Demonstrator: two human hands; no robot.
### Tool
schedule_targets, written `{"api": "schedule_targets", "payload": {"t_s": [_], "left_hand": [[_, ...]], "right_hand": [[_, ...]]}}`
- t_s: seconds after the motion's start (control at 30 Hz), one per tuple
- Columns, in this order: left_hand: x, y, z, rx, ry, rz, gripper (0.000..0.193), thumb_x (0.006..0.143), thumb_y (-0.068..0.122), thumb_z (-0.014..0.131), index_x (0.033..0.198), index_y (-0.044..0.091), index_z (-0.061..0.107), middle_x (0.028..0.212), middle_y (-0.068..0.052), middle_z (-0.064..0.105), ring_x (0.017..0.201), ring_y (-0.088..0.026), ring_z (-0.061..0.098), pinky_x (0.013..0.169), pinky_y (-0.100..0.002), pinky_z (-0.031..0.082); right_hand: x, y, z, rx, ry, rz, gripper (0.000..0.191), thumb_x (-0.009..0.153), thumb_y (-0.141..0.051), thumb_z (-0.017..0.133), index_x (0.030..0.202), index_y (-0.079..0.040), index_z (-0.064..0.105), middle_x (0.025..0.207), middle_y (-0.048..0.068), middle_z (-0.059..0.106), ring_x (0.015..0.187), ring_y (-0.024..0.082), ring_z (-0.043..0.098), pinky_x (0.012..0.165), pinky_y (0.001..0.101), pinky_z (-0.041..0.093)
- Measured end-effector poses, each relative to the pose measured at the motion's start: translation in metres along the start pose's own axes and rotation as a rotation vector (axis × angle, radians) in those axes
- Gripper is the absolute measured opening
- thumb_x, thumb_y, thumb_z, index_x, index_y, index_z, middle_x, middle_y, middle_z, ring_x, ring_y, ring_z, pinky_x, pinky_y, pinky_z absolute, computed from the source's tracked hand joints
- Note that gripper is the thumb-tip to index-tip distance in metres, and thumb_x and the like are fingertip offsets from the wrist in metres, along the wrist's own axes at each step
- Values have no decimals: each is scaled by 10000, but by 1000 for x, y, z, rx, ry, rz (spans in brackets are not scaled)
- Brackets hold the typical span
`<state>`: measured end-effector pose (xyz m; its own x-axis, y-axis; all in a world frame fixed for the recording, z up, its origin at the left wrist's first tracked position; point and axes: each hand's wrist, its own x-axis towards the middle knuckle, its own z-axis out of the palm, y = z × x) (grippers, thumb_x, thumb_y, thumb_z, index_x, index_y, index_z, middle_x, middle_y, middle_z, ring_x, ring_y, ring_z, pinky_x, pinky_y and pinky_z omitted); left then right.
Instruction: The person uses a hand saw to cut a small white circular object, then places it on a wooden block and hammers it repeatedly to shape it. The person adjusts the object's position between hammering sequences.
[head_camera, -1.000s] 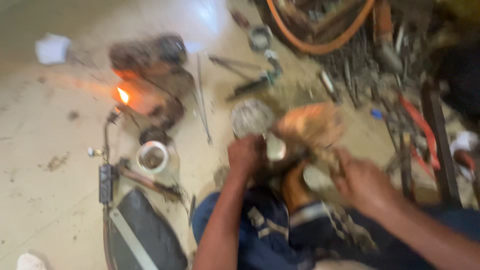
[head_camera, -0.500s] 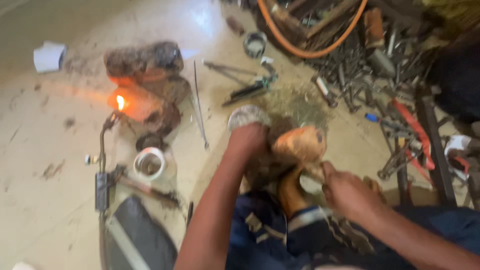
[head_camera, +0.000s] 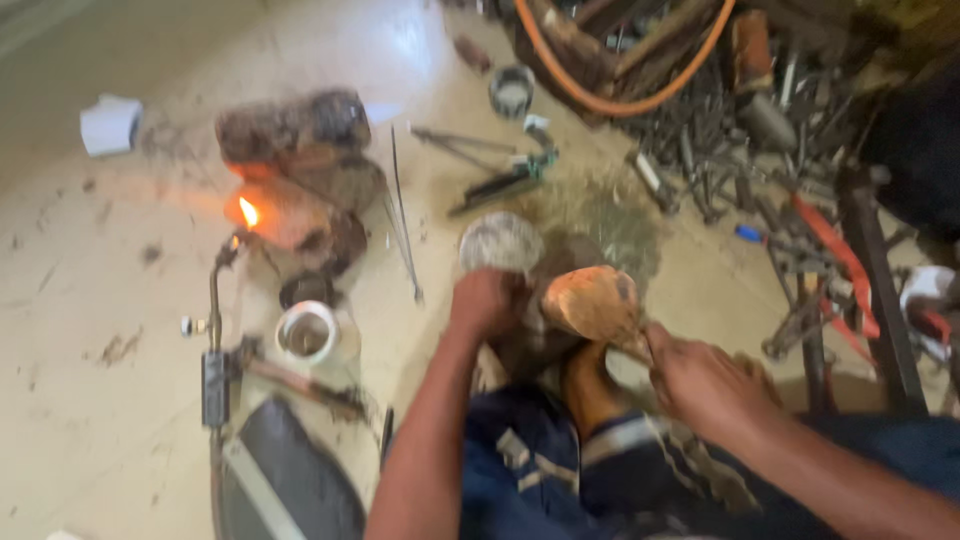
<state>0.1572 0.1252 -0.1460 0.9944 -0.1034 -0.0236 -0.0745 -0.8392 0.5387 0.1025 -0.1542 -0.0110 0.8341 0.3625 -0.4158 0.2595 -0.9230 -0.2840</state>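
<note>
– Where's the copper vessel (head_camera: 592, 303)?
– On the floor by the foot, right hand (head_camera: 705, 385) gripping its edge; left hand (head_camera: 487, 300) clasps a grey pad (head_camera: 500, 242)
– Progress?
– Torch flame (head_camera: 248, 212) burns unattended – seemingly mid-job, blurred

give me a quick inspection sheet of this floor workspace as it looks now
surface: pale floor, dusty, scattered debris
job's things: copper-coloured rounded piece; round grey pad
clutter: lit torch flame, bricks, white cup, metal scrap pile
grippers: left hand closed at the pad; right hand at the copper piece's lower edge
cables: orange hose over the scrap
surroundings: nothing seen beyond floor
</note>
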Motion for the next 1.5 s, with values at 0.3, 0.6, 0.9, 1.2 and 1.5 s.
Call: {"api": "schedule_targets", "payload": {"t_s": [0.3,0.6,0.9,1.2,1.5], "left_hand": [[-21,7,31,-82,297,-84,293,906,378,667,741,138,700,779,-125,705,719,-371,684,610,-512,528],[-37,25,39,-59,460,-125,292,921,326,660,728,107,669,741,-132,685,656,-381,673,589,-526,515],[-4,15,-6,75,212,-2,305,850,361,668,877,60,707,807,-169,707,762,-398,691,630,-532,544],[41,-11,-7,112,-320,170,267,881,368,628,891,155,788,894,-151,745,847,-382,694,735,-513,559],[8,-4,-1,-30,-24,-23,255,854,383,646,872,161,770,856,-157,718,820,-407,670,689,-543,537]], "right_hand": [[3,7,5,-58,34,103,371,871,-131,670,1223,-41,592,805,208,719,785,408,721,734,534,561],[-2,19,11,39,293,-115,287,784,-139,699,1040,-68,592,782,228,682,750,453,686,650,554,539],[16,8,16,-79,-117,138,300,906,-120,591,1189,-60,512,808,147,725,822,382,716,711,649,433],[-9,13,-8,155,135,270,449,941,-280,644,1303,-61,493,694,222,684,727,377,740,738,505,584],[11,15,13,-102,71,45,438,858,-205,659,1252,-55,539,765,190,706,795,406,705,718,573,526]]}}
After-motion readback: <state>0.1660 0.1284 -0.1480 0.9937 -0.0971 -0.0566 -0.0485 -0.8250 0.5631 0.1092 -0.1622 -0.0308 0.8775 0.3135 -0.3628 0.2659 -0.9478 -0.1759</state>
